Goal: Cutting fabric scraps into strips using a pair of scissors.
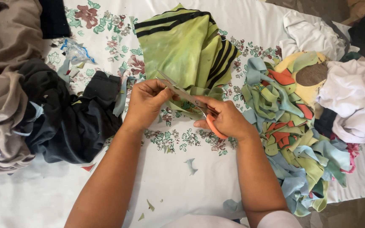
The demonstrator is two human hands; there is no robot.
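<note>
— What did the head camera show of the hands?

— The right hand (pixel 224 120) had its fingers curled tight through the orange handles of a pair of scissors (pixel 186 98), blades pointing up and left. The left hand (pixel 146 101) sat just beside the blades, its fingers pinched together on the lower edge of a green cloth with black stripes (pixel 182 46).

— Where was that cloth lying?

— Spread on the white flowered sheet (pixel 191 169), straight ahead of the person, its near edge under the scissors.

— And around it?

— To the right, touching nothing in the hands, lay a heap of cut strips (pixel 292 126) in green, pale blue, orange and yellow, with white garments (pixel 355 93) beyond. To the left sat a dark crumpled garment (pixel 72 122) and, further out, a grey-brown one (pixel 1 76). A few small scraps (pixel 191 166) were scattered on the sheet near the forearms.
</note>
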